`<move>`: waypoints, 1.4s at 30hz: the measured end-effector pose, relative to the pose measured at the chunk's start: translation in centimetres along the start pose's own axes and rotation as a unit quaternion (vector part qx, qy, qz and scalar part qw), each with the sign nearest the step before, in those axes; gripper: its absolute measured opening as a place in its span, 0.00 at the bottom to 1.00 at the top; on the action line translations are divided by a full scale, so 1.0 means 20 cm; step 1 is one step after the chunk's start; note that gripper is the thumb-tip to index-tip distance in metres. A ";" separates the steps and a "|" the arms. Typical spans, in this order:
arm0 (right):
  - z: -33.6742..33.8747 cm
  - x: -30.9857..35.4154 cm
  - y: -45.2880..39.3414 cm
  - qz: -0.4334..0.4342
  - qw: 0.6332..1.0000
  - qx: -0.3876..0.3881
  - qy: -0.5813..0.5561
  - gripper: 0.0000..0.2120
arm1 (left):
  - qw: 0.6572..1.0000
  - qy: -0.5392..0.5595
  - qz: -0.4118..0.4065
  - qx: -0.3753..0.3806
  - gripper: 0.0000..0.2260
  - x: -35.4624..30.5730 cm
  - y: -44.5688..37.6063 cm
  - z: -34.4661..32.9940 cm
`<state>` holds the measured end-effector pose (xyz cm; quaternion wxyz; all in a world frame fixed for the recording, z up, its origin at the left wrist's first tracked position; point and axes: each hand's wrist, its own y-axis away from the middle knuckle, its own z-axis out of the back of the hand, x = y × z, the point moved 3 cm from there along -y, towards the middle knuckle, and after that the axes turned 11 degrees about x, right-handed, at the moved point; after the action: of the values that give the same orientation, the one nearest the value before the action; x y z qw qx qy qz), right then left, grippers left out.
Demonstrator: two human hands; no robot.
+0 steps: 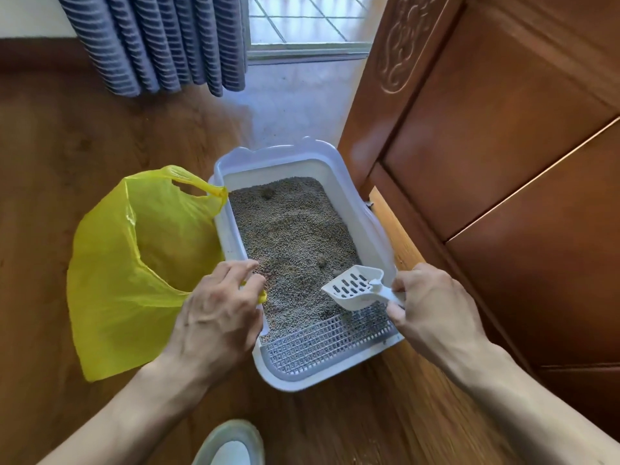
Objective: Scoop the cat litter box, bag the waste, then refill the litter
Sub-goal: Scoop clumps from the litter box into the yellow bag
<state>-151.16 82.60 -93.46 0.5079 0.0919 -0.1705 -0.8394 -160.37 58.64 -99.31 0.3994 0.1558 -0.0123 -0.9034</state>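
Note:
A white litter box (362,209) stands on the wooden floor, filled with grey-brown litter (292,229). A few darker clumps (322,261) lie in it, one near the far end. A grey grate (322,344) spans the box's near end. My right hand (432,307) grips the handle of a white slotted scoop (355,286), which hovers empty over the litter near the grate. A yellow plastic bag (134,263) sits open to the left of the box. My left hand (218,310) pinches the bag's near handle at the box's left rim.
A carved wooden door (503,162) stands close along the box's right side. Grey striped curtains (161,41) and a window (305,25) are at the back. A pale slipper (231,444) shows at the bottom edge. Wooden floor (67,135) stretches to the left.

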 end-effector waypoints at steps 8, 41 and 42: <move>0.04 0.13 -0.12 0.011 0.998 0.003 0.069 0.08 | 1.000 0.026 -0.001 -0.002 0.13 0.00 0.00 -0.01; -0.45 -0.08 -0.19 0.114 0.964 -0.125 -0.203 0.11 | 0.999 0.031 -0.017 0.003 0.17 0.02 0.01 -0.02; -0.45 -0.09 -0.17 0.118 0.962 -0.132 -0.209 0.11 | 0.999 0.031 -0.017 0.003 0.17 0.02 0.01 -0.02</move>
<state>-150.12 83.87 -103.07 0.5639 -0.1744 -0.1699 -0.7891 -160.44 58.26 -99.82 0.3835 0.1851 0.0005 -0.9048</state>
